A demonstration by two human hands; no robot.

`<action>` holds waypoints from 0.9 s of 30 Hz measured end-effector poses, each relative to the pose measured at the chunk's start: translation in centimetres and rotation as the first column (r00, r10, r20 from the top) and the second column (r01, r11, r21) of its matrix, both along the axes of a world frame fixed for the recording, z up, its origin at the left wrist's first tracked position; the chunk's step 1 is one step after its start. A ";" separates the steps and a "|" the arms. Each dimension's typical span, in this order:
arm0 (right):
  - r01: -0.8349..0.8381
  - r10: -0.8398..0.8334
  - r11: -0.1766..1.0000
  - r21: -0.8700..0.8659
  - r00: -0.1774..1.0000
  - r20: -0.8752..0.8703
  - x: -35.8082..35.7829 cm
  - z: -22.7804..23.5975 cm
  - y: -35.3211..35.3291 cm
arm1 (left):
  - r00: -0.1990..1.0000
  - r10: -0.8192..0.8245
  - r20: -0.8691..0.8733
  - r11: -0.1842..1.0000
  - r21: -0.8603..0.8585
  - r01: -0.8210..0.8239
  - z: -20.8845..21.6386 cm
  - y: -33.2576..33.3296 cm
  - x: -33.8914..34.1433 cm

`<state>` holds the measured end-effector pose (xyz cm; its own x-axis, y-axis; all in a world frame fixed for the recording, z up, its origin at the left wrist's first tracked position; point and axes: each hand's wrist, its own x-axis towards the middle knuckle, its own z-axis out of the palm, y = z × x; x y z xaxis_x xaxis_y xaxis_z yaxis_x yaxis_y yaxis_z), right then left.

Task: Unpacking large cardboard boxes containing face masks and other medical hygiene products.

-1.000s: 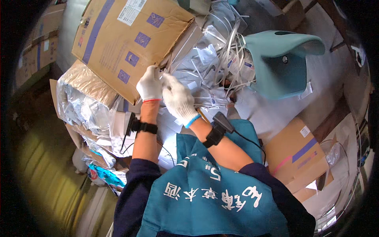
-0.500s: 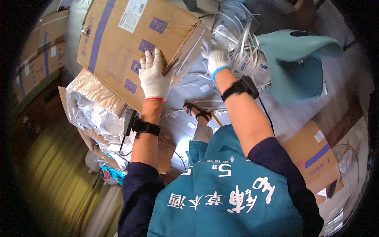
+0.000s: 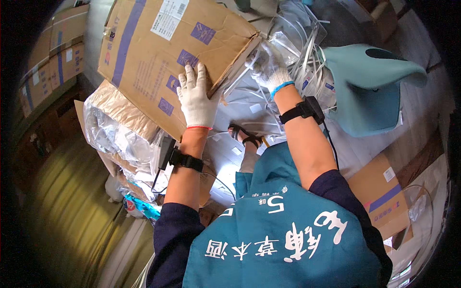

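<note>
A large brown cardboard box [image 3: 139, 62] with a purple stripe and a white label stands tilted in front of me. My left hand [image 3: 194, 98], in a white knit glove with a red cuff, lies flat on its printed side, fingers stretched out. Beside the box's right edge is my right hand [image 3: 270, 69], gloved in white with a blue cuff. Its fingers are curled; what they hold, if anything, I cannot make out. White plastic straps [image 3: 307, 62] lie in a tangle just to the right of that hand.
A teal plastic chair [image 3: 370, 91] lies at the right. Clear plastic wrap [image 3: 115, 125] covers things at the left. Another striped carton [image 3: 379, 192] sits at the lower right, with stacked cartons [image 3: 62, 62] at the far left. My sandalled foot [image 3: 245, 134] is on the floor.
The whole view has shifted, so the box, chair and hands appear slightly further right. My left hand stays flat on the box. My right hand's fingers look more curled beside its edge.
</note>
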<state>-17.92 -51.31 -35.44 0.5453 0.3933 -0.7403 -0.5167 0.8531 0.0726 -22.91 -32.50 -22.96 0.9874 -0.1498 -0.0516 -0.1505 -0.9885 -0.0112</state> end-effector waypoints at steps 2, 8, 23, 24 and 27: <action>-0.009 -0.004 0.990 0.141 0.996 0.088 0.3 -0.4 -0.6 | 1.000 0.005 -0.002 1.000 -0.004 -0.005 -0.2 -0.3 0.2; 0.166 -0.128 0.923 0.348 0.983 -0.130 0.5 -1.4 0.3 | 0.999 0.038 -0.002 0.999 -0.027 -0.038 -0.2 -0.3 0.0; -0.089 0.089 0.996 0.016 0.996 0.000 1.1 -1.5 -1.9 | 0.997 0.082 -0.001 0.996 -0.016 -0.082 -0.8 -0.6 -0.1; -0.096 0.096 0.995 0.021 0.995 0.001 1.2 -0.3 -2.0 | 0.996 0.088 0.007 0.996 -0.008 -0.088 -0.7 -0.3 -0.3; -0.017 0.007 0.999 0.049 0.980 0.200 0.6 -0.7 -2.7 | 0.997 0.077 0.012 0.997 -0.026 -0.077 -0.8 -0.9 -0.1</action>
